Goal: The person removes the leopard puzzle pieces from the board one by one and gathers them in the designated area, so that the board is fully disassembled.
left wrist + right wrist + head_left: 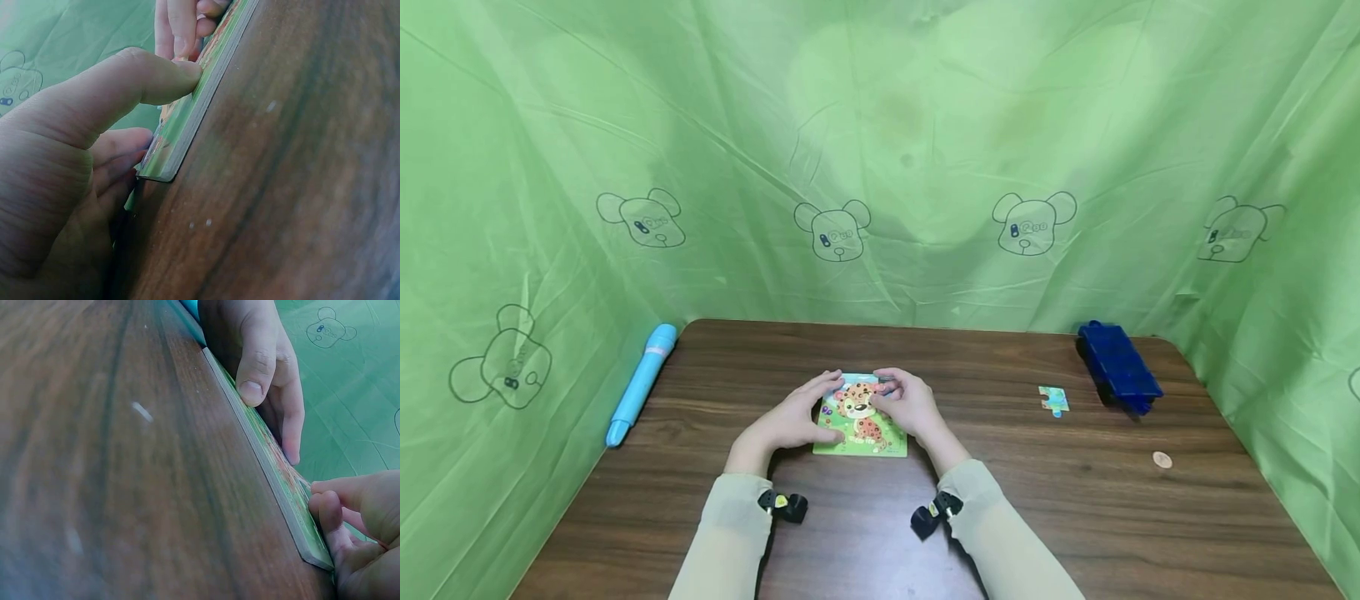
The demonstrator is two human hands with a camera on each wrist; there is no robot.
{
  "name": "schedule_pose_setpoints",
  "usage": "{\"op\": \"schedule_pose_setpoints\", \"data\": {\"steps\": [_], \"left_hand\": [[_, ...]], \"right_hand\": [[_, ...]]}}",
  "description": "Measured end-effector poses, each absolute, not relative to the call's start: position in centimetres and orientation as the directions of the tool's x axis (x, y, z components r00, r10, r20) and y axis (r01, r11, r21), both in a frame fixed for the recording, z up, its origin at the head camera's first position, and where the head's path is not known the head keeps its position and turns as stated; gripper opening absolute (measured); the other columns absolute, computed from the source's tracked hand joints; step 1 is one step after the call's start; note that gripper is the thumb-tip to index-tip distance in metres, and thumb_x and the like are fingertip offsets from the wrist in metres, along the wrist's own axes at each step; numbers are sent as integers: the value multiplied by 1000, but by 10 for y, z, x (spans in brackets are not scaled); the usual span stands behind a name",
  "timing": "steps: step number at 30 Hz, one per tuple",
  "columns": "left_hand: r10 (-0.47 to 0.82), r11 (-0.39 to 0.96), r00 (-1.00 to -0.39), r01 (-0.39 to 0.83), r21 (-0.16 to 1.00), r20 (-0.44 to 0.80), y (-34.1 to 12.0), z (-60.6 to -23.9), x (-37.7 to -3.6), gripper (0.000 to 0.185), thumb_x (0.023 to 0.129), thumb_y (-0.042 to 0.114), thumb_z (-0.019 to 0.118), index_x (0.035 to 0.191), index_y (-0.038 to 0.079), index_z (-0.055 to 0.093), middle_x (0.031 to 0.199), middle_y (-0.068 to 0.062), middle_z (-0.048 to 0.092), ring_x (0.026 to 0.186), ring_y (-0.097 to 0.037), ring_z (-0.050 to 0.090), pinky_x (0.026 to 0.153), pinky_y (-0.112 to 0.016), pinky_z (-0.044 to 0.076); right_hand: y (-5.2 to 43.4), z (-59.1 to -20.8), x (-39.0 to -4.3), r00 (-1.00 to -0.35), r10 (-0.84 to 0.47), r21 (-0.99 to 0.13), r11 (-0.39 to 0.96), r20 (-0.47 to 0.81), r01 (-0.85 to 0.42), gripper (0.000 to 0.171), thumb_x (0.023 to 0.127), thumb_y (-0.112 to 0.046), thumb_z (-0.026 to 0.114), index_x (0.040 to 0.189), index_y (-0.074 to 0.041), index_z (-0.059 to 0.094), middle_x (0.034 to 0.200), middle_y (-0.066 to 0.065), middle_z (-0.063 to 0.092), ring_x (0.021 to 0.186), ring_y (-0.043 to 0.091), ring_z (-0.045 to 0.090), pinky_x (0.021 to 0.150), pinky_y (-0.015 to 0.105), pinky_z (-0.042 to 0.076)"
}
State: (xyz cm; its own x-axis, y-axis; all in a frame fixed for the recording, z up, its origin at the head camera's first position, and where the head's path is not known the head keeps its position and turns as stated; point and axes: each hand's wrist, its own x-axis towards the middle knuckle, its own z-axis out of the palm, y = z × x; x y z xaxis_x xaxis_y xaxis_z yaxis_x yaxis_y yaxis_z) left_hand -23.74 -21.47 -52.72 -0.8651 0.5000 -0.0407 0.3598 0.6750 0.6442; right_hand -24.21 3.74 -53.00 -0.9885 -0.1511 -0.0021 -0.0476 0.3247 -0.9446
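Note:
A flat puzzle board (859,419) with a spotted cat picture lies in the middle of the wooden table (1075,517). My left hand (808,414) holds its left side: the thumb (150,78) presses the near edge of the board (200,106) and the fingers reach over the top. My right hand (904,402) grips the right side with curled fingers (350,509) at the corner of the board (269,462). The left hand (262,356) also shows in the right wrist view. What lies under the right fingers is hidden.
One loose puzzle piece (1054,400) lies right of the board, beside a dark blue box (1118,367). A small coin (1162,459) sits nearer the right front. A light blue pen-like tube (642,383) rests at the table's left edge. Green sheeting surrounds the table.

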Motion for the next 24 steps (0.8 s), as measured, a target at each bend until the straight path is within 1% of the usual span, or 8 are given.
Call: {"op": "schedule_pose_setpoints", "data": {"steps": [4, 8, 13, 20, 24], "left_hand": [[507, 669, -861, 367, 647, -36, -215, -528, -238, 101, 76, 52, 84, 158, 18, 36, 167, 4, 23, 154, -25, 17, 118, -59, 24], [516, 654, -856, 377, 656, -22, -215, -528, -239, 100, 76, 51, 84, 157, 16, 37, 167, 2, 24, 154, -24, 17, 118, -58, 24], [504, 664, -863, 363, 653, -32, -217, -527, -237, 101, 76, 53, 84, 158, 18, 37, 167, 5, 23, 154, -23, 17, 118, -58, 23], [502, 663, -864, 366, 653, -26, -216, -528, -237, 101, 75, 54, 84, 157, 18, 37, 167, 3, 23, 154, -25, 17, 118, -59, 24], [504, 661, -864, 366, 655, -26, -215, -528, -237, 102, 75, 54, 84, 158, 17, 36, 167, 3, 23, 154, -25, 17, 118, -59, 24]], "right_hand": [[39, -529, -242, -989, -146, -945, 325, -5, -43, 44, 86, -11, 80, 129, -13, 67, 97, 5, 68, 70, 14, 66, 60, 29, 56], [39, -529, -241, -990, -142, -947, 320, -4, -42, 43, 87, -13, 79, 128, -14, 66, 95, 5, 67, 70, 16, 66, 60, 30, 55], [39, -531, -242, -990, -142, -950, 310, -7, -38, 41, 87, -12, 79, 126, -15, 67, 92, 3, 67, 71, 16, 66, 59, 29, 56], [38, -532, -242, -993, -120, -977, 212, -18, -8, 33, 91, -6, 74, 123, -11, 66, 90, 11, 67, 70, 22, 70, 59, 31, 59], [38, -530, -241, -992, -118, -985, 173, -37, 17, 32, 92, -5, 72, 123, -10, 65, 91, 13, 66, 71, 25, 70, 59, 31, 59]]}}
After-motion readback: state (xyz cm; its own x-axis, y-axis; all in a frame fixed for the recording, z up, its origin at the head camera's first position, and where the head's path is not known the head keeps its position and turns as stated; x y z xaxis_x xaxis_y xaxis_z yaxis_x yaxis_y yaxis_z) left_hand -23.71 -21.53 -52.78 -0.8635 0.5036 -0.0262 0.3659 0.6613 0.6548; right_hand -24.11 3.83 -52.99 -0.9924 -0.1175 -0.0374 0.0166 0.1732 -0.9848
